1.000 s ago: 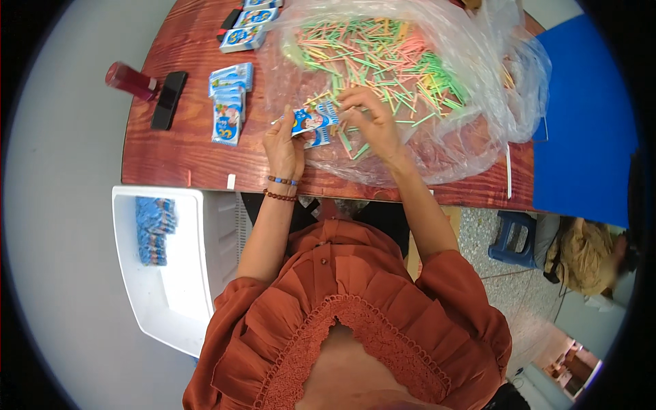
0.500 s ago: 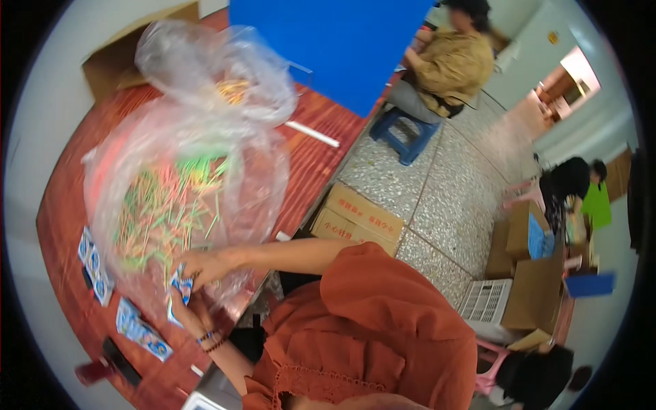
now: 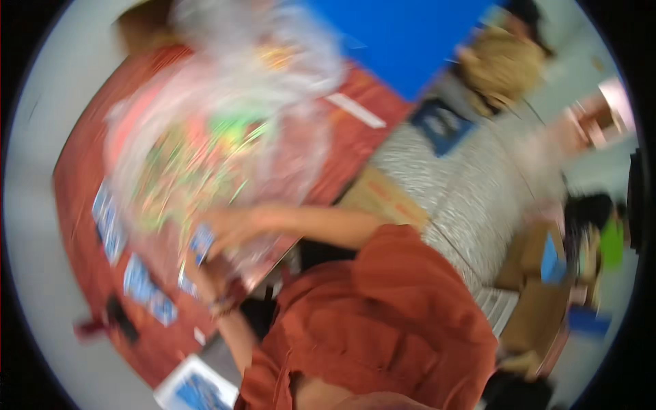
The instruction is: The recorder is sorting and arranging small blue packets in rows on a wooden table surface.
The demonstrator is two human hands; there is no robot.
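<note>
A small blue-and-white printed packet (image 3: 201, 242) sits between my two hands, over the near edge of the clear plastic bag. My left hand (image 3: 203, 273), with bracelets at the wrist, is closed on its lower part. From the right, my right hand (image 3: 229, 229) reaches across with its fingers at the packet's upper end; motion blur hides the exact grip. Just beyond lies the large open plastic bag (image 3: 301, 147), with many thin pink, green and yellow sticks (image 3: 195, 164) in it. More blue-and-white packets (image 3: 147, 290) lie on the table to the left.
The red wood-grain table (image 3: 82, 198) also bears a dark object (image 3: 121, 318) at its left edge. A white tray with blue packets (image 3: 198, 386) is at the bottom. A blue panel (image 3: 403, 41) stands at the back. A cardboard box (image 3: 386, 195) and seated people are to the right.
The whole view has shifted and blurred, so the table and bag appear farther right and higher. More of the white tray shows at the bottom. Both hands stay together at the packet.
</note>
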